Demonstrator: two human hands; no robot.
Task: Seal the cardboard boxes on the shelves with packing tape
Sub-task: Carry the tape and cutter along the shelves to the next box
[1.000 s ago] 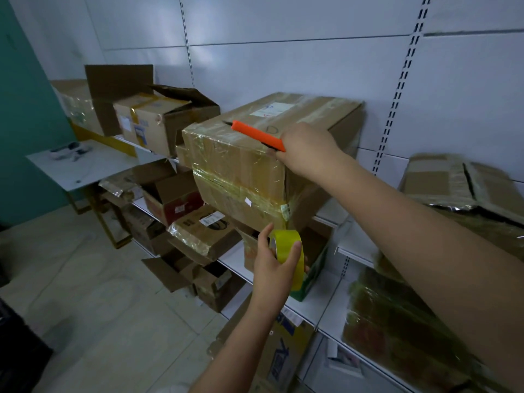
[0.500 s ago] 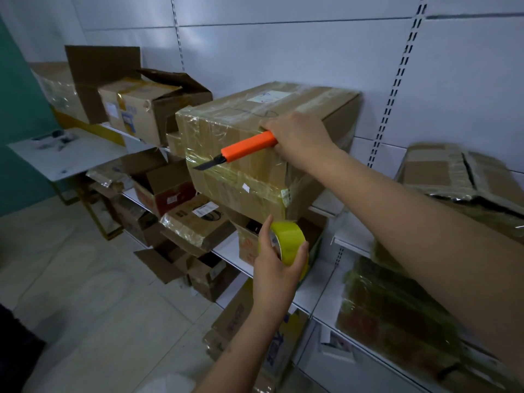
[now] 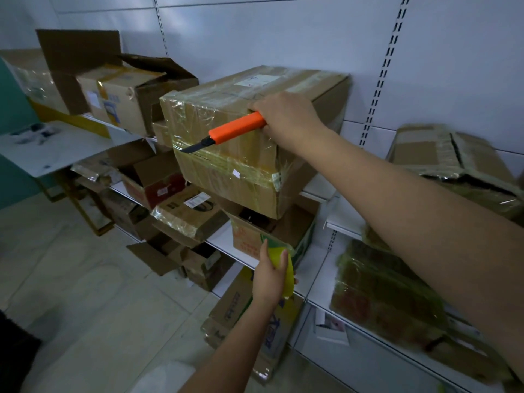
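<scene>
**Knife at the taped box, tape roll held low**

A big cardboard box (image 3: 249,143) sits on the upper shelf (image 3: 320,188), closed and wrapped in shiny tape across its top and front; its contents cannot be seen. To its left an open box (image 3: 124,95) stands with its flaps raised, and what is inside is hidden. Below the big box another open box (image 3: 272,236) with red print shows something dark inside, too dim to tell. On the right of the shelves lies a flattened, tape-wrapped box (image 3: 453,163), and under it a bundle in greenish wrap (image 3: 391,290). More small boxes crowd the lower left shelves and the floor.

The right arm reaches in from the right edge, stretched up and across to the big box. The right hand (image 3: 289,117) is curled round the handle of an orange knife (image 3: 235,129), and the dark blade points down and left, its tip at the edge of a tape band on the box's front face.

The left arm rises from the bottom edge. The left hand (image 3: 269,276) grips a yellow tape roll (image 3: 283,268), thumb on one side and fingers on the other, held in front of the lower shelf, well below the big box.
</scene>
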